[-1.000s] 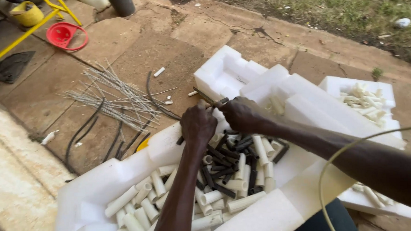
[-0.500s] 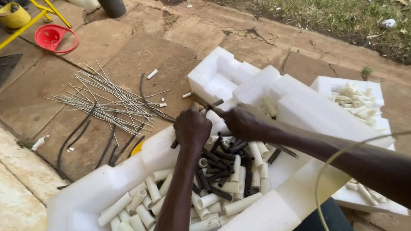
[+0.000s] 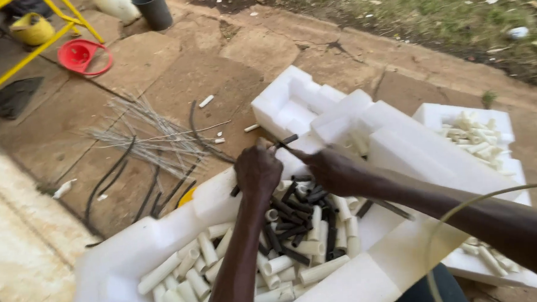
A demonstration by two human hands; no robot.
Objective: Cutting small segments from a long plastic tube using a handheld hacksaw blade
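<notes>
Your left hand [image 3: 257,169] and right hand [image 3: 329,169] meet above the white foam tray [image 3: 122,260], both pinched shut on one short black tube piece [image 3: 287,140]. White tube pieces [image 3: 189,275] and black tube pieces [image 3: 293,225] fill the tray below. Risk: grip is fingertip-only, so a slip likely drops the piece among lookalikes underneath.

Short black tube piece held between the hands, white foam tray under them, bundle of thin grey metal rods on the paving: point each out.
Short black tube piece [image 3: 289,139]: head view, its middle, between both hands.
White foam tray [image 3: 213,199]: head view, bare left rim.
Bundle of thin grey metal rods [image 3: 153,138]: head view, mid-bundle.
</notes>
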